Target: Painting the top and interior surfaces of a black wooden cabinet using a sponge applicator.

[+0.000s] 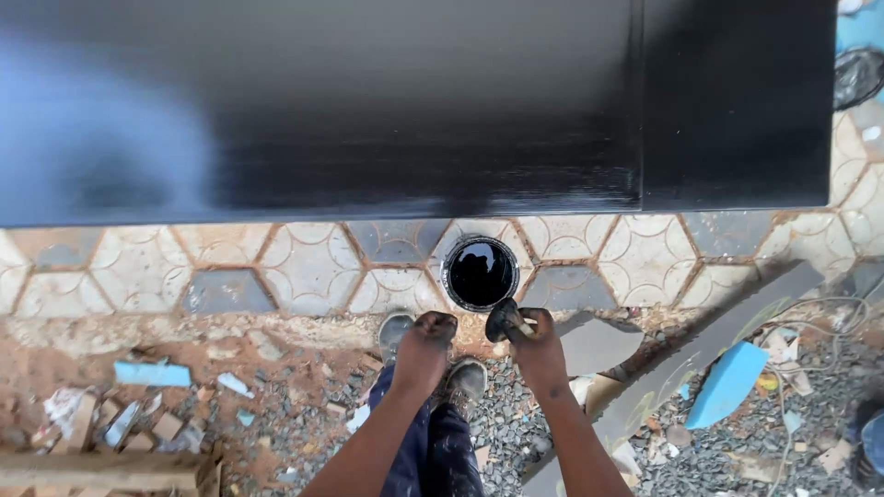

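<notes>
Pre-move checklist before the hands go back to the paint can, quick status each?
1. Paint can open, upright on the paving: ok.
2. Paint inside the can: ok, black liquid shows.
3. Right hand grips a paint-covered tool: ok; what kind of tool, cannot tell.
4. Left hand free: cannot tell, closed and paint-stained.
5. Black panel coated evenly: cannot tell, left part blurred.
6. Footing: not ok, rubble and scraps around the shoes.

one paint tin (480, 272), one black panel (368, 101), two hands (paint-stained) (425, 342), two shoes (394, 329)
</notes>
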